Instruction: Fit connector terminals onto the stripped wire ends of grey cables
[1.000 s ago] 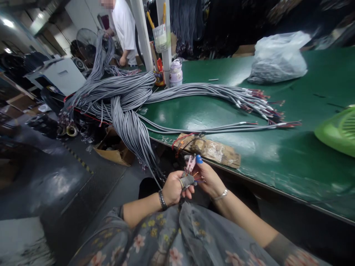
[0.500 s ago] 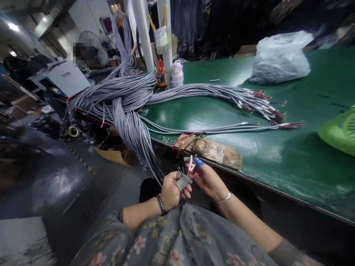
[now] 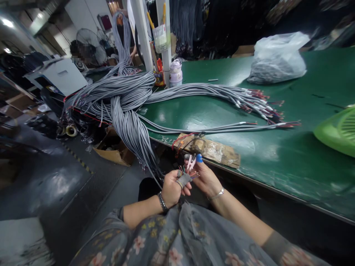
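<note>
Wires (image 3: 194,175) now up-left and rightward

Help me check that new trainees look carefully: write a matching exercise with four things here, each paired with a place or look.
1. Pink tool
2. Bag
3. Wooden board
4. Bottle

A. Along the near edge of the green table
B. Beside a pale post
C. In the right hand
D. Whitish and crumpled

Pairs: 1-C, 2-D, 3-A, 4-B
</note>
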The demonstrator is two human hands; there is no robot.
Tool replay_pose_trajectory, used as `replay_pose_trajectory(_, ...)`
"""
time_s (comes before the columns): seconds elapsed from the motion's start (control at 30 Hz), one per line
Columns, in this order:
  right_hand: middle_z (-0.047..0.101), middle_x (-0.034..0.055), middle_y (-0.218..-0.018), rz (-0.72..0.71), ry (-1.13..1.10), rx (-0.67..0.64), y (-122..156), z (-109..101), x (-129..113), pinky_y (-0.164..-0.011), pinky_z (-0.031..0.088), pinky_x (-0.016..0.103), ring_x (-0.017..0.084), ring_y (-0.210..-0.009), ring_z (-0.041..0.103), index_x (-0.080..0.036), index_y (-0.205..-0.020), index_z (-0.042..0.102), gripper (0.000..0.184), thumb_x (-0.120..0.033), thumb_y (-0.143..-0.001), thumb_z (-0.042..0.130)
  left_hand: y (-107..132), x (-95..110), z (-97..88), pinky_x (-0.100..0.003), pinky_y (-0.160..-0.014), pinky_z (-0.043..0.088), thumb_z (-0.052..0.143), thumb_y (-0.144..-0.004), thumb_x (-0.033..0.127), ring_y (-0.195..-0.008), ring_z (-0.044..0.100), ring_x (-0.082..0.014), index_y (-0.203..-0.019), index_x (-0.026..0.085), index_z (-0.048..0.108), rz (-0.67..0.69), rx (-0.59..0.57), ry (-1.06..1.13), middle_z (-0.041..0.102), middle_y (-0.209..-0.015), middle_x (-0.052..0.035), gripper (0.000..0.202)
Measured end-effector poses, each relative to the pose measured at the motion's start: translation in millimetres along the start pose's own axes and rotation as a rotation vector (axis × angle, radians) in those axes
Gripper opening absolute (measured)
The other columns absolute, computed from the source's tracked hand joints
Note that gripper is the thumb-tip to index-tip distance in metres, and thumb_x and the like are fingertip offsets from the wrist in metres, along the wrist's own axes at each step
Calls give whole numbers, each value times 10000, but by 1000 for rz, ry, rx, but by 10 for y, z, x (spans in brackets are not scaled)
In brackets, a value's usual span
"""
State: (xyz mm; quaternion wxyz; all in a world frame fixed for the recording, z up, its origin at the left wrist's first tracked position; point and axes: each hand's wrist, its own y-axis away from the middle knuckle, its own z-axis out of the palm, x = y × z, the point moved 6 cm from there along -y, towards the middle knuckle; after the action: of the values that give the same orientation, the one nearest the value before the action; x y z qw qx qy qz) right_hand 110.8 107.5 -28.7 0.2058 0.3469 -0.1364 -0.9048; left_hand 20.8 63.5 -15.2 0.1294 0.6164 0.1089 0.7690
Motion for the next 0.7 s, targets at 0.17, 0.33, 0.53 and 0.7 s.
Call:
replay_pose_trajectory(0.17,643,17,-672,-14,42,-70,58,5,-19,-551,461,269,138,-559,540,-220,-694,677,446,-663,-672,628,32,-7,-49,-158,-311,265,685,-622,518,-324,499,-74,-648,156,547,-12,15,-27,585,-488,15,388)
replay_pose_trajectory(0.33,608,25,-658,69,330,-235,212,1,-28,-551,422,276,135,-563,517,-180,-722,653,506,-679,-636,645,97,-12,-94,-168,-338,332,681,-633,528,-343,505,-75,-644,154,555,-10,-23,-110,589,-508,7,394)
replay_pose_trajectory(0.53,580,-4,-614,-147,808,-284,351,68,-158,-598,401,277,129,-577,489,-175,-654,609,356,-513,-659,719,86,-94,-25,-186,-372,370,714,-604,462,-376,522,-90,-627,160,549,-65,-139,-216,575,-495,8,345)
replay_pose_trajectory(0.7,592,29,-656,-477,1180,-318,527,179,-279,-626,417,296,168,-646,527,-203,-643,635,277,-431,-793,589,63,-201,13,-206,-389,388,738,-584,442,-389,539,-115,-642,160,541,-233,-246,-238,562,-463,19,348)
